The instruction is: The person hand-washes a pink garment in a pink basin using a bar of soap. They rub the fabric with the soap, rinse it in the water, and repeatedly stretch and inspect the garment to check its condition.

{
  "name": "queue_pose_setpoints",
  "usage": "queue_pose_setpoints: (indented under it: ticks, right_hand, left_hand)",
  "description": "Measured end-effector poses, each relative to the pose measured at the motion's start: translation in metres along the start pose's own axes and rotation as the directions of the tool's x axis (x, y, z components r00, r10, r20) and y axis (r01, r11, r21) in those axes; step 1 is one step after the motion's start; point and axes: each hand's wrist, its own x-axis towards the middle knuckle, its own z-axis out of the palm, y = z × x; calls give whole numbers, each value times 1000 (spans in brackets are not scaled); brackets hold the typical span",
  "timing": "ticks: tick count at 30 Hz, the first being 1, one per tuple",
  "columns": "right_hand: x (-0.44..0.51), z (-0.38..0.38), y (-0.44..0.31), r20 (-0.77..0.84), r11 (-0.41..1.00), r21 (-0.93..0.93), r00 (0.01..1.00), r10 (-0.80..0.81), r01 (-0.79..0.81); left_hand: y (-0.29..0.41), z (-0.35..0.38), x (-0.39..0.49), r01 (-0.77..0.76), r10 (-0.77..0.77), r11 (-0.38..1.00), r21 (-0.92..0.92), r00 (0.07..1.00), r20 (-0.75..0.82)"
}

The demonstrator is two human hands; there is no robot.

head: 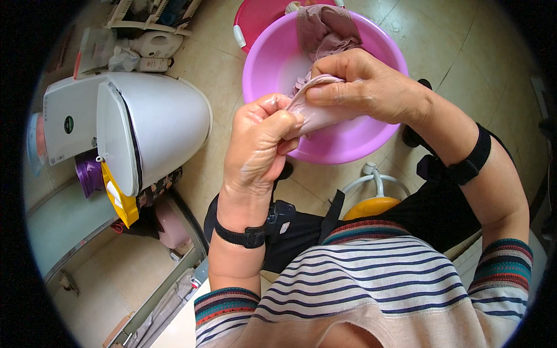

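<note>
A wet, light pink cloth (pixel 322 114) is stretched between my hands above a pink plastic basin (pixel 348 145). My left hand (pixel 265 135) pinches its left edge between thumb and fingers. My right hand (pixel 354 85) grips the upper fold, with its thumb on the near side. Behind my right hand, a darker mauve cloth (pixel 328 28) hangs over the far rim and reaches down into the basin. Cloudy water shows in part at the basin's bottom; my hands hide the rest.
A red basin (pixel 256 19) stands behind the pink one. To the left are a white toilet (pixel 165 130), a white plastic jug (pixel 156 44) and a yellow plastic item (pixel 124 202). A stool with a yellow seat (pixel 370 206) is close to my legs.
</note>
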Motion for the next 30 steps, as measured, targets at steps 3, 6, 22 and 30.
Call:
queue_pose_setpoints:
  ticks: [3,6,22,30]
  right_hand:
    - [-1,2,1,-25,998,62,1000,4,-3]
    - [-2,4,0,28,987,144,996,-79,74]
    - [-1,1,-2,-11,999,-18,999,-52,51]
    - [-4,2,-6,0,996,60,998,-58,58]
  left_hand:
    - [0,0,-1,16,-16,1000,8,1000,-10]
    - [-1,-1,0,9,-10,999,36,1000,27]
    - [2,3,1,-12,10,1000,29,999,51]
    - [0,5,0,-7,7,1000,-7,1000,7]
